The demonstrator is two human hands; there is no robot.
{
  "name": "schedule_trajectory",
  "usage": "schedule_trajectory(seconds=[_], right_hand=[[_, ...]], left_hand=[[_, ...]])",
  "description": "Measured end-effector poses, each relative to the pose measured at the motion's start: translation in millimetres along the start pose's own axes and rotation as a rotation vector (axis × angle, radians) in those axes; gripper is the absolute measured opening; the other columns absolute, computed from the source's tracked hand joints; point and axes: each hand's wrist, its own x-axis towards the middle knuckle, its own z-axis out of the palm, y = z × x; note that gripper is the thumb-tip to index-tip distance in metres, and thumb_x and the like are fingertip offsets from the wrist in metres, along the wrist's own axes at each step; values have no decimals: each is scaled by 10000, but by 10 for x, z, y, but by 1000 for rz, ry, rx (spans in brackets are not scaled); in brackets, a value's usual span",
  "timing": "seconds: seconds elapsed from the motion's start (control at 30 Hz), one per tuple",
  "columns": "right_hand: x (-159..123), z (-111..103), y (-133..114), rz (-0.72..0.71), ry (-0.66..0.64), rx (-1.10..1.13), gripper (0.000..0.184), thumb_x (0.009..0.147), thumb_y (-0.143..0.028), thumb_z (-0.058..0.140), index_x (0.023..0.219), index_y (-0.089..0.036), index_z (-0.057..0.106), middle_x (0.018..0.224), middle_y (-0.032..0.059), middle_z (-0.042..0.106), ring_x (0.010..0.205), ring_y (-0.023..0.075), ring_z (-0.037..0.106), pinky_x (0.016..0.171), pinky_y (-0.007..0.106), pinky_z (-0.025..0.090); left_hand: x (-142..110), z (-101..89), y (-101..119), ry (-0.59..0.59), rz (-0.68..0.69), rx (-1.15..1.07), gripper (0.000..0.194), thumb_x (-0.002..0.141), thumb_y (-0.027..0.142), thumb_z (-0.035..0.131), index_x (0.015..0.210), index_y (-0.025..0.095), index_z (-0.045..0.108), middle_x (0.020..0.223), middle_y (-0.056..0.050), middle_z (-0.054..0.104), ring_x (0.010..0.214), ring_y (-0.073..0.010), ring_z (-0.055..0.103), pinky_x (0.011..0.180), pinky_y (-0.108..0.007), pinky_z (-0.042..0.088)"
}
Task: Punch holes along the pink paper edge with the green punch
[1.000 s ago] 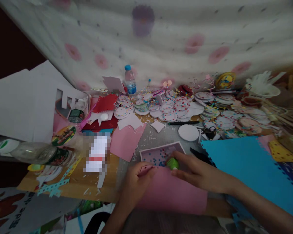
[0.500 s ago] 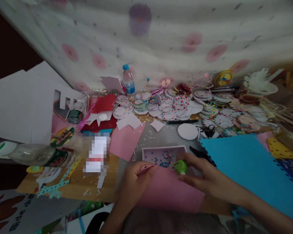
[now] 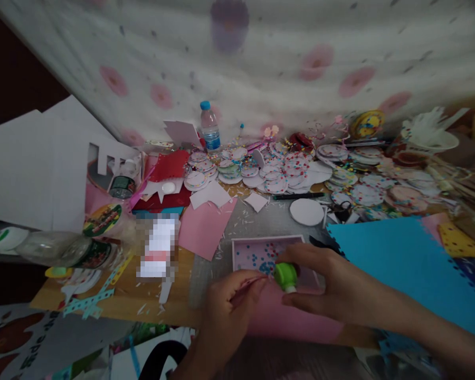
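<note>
My left hand (image 3: 235, 301) pinches the edge of a sheet of pink paper (image 3: 293, 319), which hangs down toward me. In my right hand (image 3: 326, 279) is a small green craft punch (image 3: 285, 275) with a white part underneath, held between thumb and fingers. The punch is at the paper's top edge, close beside my left fingertips; whether the paper is inside its slot I cannot tell. Just behind both hands lies a shallow white box (image 3: 243, 253) with small blue and red dots scattered in it. My right hand covers part of this box.
Many decorated paper discs (image 3: 275, 179) are heaped along the back, near a water bottle (image 3: 211, 129). A plain white disc (image 3: 306, 211) and a dark pen (image 3: 298, 196) lie before them. Blue paper (image 3: 383, 264) covers the right side; a large plastic bottle (image 3: 51, 248) lies left.
My right hand has brought the green punch left, closer to my left fingertips. My left hand has shifted slightly right with the pink paper.
</note>
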Motion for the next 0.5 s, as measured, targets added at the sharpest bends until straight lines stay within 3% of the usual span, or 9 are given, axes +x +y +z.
schedule_trajectory(seconds=[0.3,0.5], right_hand=[[63,-45,13,-8,-91,-134,229,780,-426,666,848,-215,609,787,7,616,700,162,529,603,269,381],[140,-130,-46,-21,-137,-66,206,777,-402,664,862,-218,623,765,-13,612,679,142,525,592,249,375]], left_hand=[[15,15,-34,-16,21,-8,167,850,255,590,913,228,741,924,-3,758,864,-164,699,768,-207,538],[32,3,-14,-2,-6,-32,156,838,265,595,867,220,741,892,-6,760,847,-172,697,742,-212,541]])
